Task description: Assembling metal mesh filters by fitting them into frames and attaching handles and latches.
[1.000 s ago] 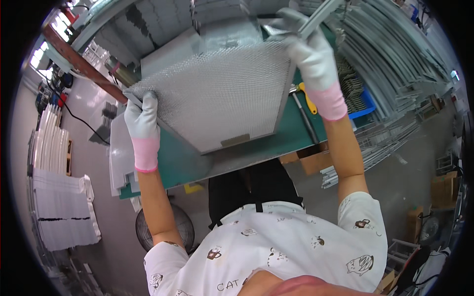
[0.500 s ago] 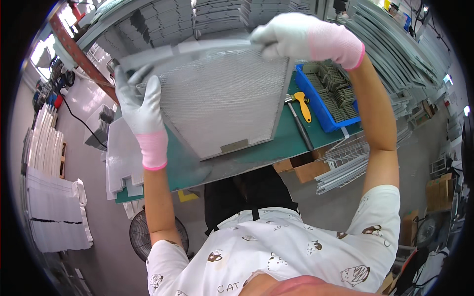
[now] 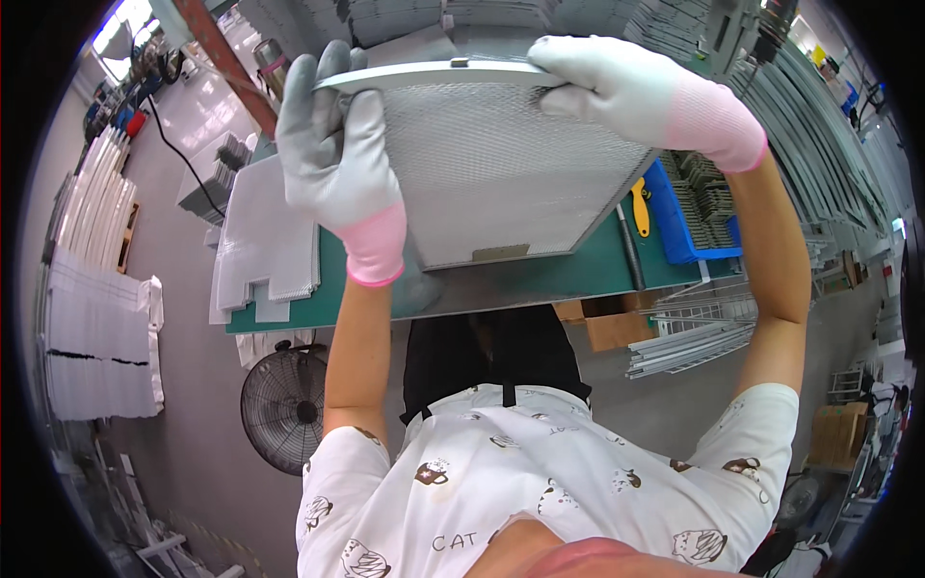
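Note:
A framed metal mesh filter panel (image 3: 511,173) stands tilted over the green worktable, its lower edge at the near side of the tabletop. A small tan label (image 3: 500,253) lies near that lower edge. My left hand (image 3: 337,154), in a grey-white glove with a pink cuff, grips the upper left corner, thumb on the near side and fingers beyond the rim. Gloved the same way, my right hand (image 3: 617,91) is closed on the upper right corner, its fingertips partly hidden. Between both hands the pale top rim faces up, with a small dark clip on it.
Right of the panel lie a yellow-handled tool (image 3: 640,207) and a dark-handled tool (image 3: 630,252). Beside them a blue bin (image 3: 678,226) holds several metal pieces. White sheets (image 3: 265,226) are stacked on the left of the green worktable (image 3: 332,289). A black fan (image 3: 284,409) stands below.
The panel's top rim has tipped toward me and come into sharp view. My left hand has moved right and closed round the corner, from a more spread pose. My right hand stays on its corner.

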Tool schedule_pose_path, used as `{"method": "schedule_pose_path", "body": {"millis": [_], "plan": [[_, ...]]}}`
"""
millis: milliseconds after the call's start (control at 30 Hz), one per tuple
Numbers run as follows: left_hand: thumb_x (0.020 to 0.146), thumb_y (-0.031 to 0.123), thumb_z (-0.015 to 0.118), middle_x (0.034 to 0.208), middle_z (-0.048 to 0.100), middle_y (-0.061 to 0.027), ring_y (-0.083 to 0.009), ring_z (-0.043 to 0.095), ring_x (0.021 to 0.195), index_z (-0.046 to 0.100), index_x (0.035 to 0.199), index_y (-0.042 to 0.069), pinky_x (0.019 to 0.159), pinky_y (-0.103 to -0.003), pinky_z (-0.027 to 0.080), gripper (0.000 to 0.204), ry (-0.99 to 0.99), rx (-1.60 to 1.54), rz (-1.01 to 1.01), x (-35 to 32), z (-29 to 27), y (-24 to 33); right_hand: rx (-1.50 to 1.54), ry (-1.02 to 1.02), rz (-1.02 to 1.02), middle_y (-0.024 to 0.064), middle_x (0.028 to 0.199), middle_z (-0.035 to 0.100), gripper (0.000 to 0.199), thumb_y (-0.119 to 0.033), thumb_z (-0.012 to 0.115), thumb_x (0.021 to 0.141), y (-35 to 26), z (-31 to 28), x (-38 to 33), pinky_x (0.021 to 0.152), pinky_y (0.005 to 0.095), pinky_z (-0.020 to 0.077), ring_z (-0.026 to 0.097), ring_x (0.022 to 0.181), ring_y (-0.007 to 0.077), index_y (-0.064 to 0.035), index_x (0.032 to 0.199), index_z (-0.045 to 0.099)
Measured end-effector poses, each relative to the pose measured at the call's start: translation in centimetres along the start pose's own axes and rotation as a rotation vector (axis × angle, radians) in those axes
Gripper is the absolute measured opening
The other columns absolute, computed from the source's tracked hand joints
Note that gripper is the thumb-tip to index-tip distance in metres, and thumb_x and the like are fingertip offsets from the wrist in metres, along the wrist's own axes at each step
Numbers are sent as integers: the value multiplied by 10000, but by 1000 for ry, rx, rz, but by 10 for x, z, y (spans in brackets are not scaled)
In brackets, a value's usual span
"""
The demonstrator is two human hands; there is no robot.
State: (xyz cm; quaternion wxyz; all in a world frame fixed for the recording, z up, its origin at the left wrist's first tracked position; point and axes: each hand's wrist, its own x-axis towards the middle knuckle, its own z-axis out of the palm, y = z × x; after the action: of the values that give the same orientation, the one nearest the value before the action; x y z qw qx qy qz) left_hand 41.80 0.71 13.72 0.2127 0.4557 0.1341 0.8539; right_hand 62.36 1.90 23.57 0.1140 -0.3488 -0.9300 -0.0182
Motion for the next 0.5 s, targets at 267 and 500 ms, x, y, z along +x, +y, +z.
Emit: {"method": "schedule_pose_path", "body": {"millis": [267,500], "plan": [[805,-73,659,1107,645,-149,-163,607,1033,594,1140,-80,910,-259,484,342,168,214,26,-5,-1,-4,67,-51,-81,149,866,561,253,-132,541,908,3,-1,9,756,350,448,545,800,278,20,1107,502],[922,111,586,1018,668,-85,-90,595,889,618,1120,-64,812,-217,463,266,98,403,51,-4,-4,0,-24,-51,-49,151,874,627,257,-206,562,890,4,-6,23,702,372,486,624,798,281,13,1022,587]]}}
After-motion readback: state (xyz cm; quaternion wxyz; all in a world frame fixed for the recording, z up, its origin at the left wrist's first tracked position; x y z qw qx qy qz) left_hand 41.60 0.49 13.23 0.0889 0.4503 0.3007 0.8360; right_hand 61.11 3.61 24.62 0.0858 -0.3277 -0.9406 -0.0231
